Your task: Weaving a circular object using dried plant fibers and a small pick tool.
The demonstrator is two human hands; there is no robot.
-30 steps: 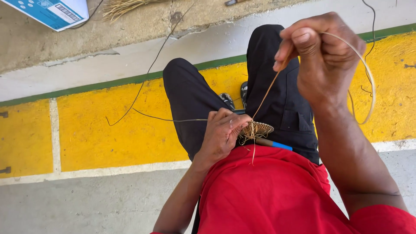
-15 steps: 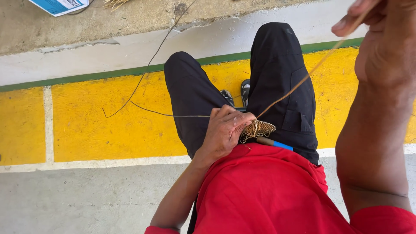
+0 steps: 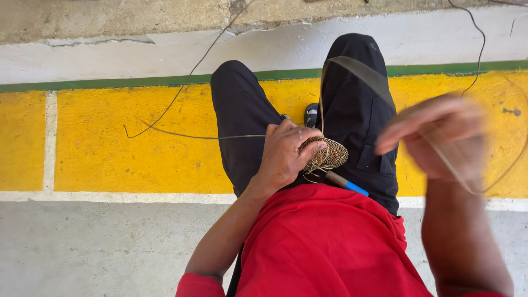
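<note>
Straw-coloured woven coil [image 3: 325,155] rests on the lap, gripped by the left hand [image 3: 283,157]. Right hand [image 3: 434,137], blurred, pinches the fibre strand [image 3: 360,69]; excess tension could snap it.

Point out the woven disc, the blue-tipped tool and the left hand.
woven disc [image 3: 329,155], head view, coiled face
blue-tipped tool [image 3: 347,183], head view, shaft
left hand [image 3: 286,154], head view, back of hand
</note>
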